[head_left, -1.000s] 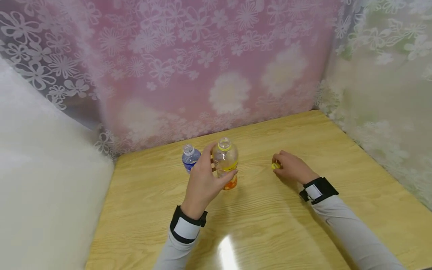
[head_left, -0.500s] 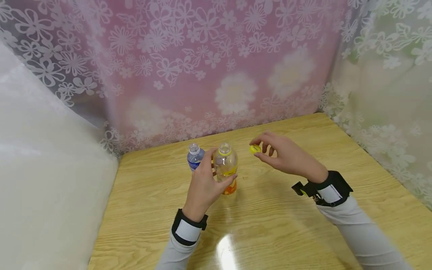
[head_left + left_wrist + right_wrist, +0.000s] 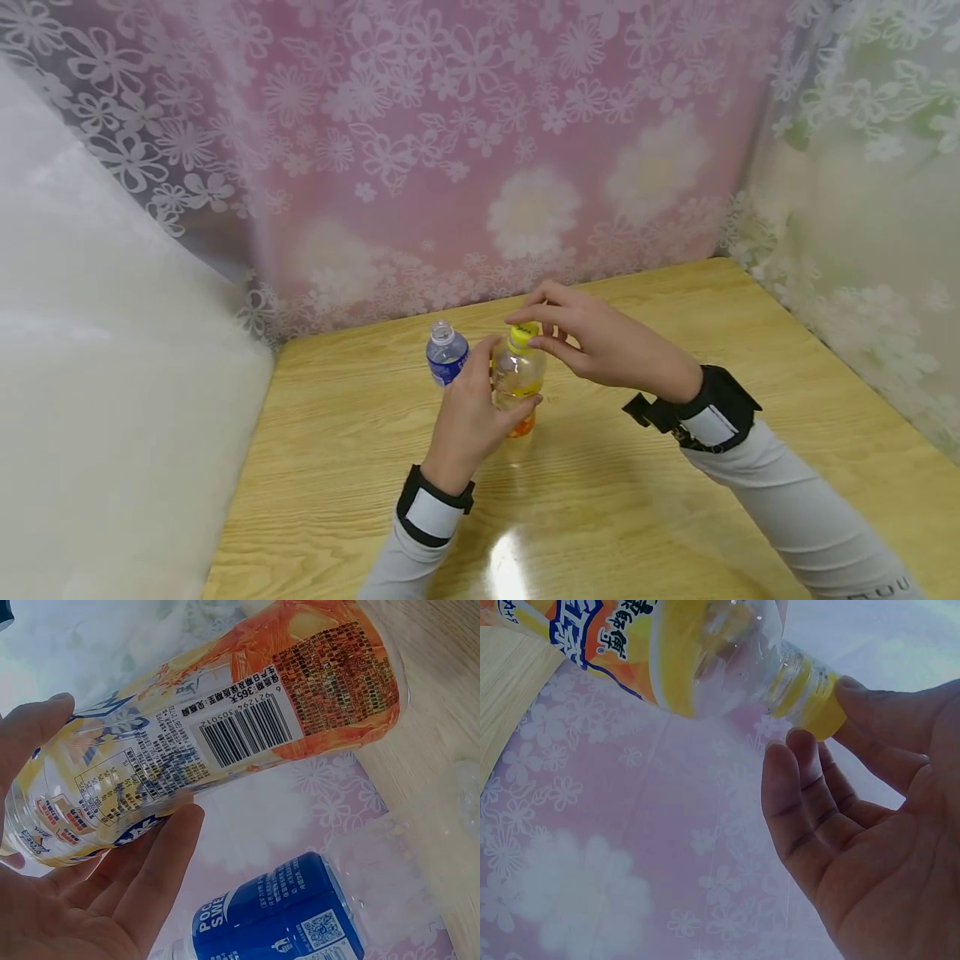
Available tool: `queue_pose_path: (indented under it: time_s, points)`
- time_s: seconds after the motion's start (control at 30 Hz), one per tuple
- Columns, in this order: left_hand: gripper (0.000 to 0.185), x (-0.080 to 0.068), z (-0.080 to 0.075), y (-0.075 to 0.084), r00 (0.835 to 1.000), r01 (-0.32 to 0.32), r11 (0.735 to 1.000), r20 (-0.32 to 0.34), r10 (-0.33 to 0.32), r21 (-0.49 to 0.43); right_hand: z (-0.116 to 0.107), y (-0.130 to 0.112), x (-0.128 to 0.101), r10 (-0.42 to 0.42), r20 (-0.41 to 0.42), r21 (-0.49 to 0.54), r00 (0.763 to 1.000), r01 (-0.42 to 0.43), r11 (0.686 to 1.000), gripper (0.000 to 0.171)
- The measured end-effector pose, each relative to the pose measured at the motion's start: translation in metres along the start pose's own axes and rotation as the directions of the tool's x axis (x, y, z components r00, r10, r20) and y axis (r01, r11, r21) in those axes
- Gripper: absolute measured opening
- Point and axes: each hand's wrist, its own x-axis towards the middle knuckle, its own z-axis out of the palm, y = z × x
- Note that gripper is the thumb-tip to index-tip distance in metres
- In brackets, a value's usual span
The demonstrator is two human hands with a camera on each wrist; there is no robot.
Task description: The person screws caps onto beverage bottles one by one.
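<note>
The right hand [image 3: 611, 343] pinches the yellow cap [image 3: 522, 335] atop the orange-labelled bottle [image 3: 517, 379], which the left hand [image 3: 468, 417] grips beside a blue-labelled bottle [image 3: 447, 360] and which, probably light and squeezable, wants a gentle hold round its label [image 3: 247, 727].

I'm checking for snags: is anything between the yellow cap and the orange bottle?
Nothing visible: the right hand holds the yellow cap at the top of the orange bottle; the blue-labelled bottle stands aside.

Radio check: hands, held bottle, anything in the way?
Left hand gripping orange-labelled bottle. Right hand pinching yellow cap at its mouth. Blue-labelled bottle alongside, not blocking.
</note>
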Motion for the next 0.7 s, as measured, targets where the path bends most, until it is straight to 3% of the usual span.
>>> queue_pose_path:
  time_s: [0.23,0.47,0.6,0.7]
  points:
    - [0.087,0.001,0.001,0.0,1.0,0.003,1.0,0.002,-0.003,-0.009,0.006,-0.001,0.001,0.06,-0.02,-0.029,0.998,-0.061,0.998,0.032]
    - [0.087,0.0,0.001,-0.001,1.0,0.008,1.0,0.013,-0.008,-0.006,0.014,-0.003,0.002,0.15,-0.1,-0.14,0.984,-0.163,0.977,0.029]
    - [0.088,0.0,0.002,-0.001,1.0,-0.007,1.0,0.006,0.007,0.004,0.018,-0.002,0.002,0.164,-0.126,-0.193,0.978,-0.187,0.963,0.045]
    - [0.088,0.0,0.001,-0.001,1.0,-0.017,1.0,0.009,0.017,0.007,0.015,0.001,0.002,0.122,-0.081,-0.152,0.989,-0.133,0.979,0.056]
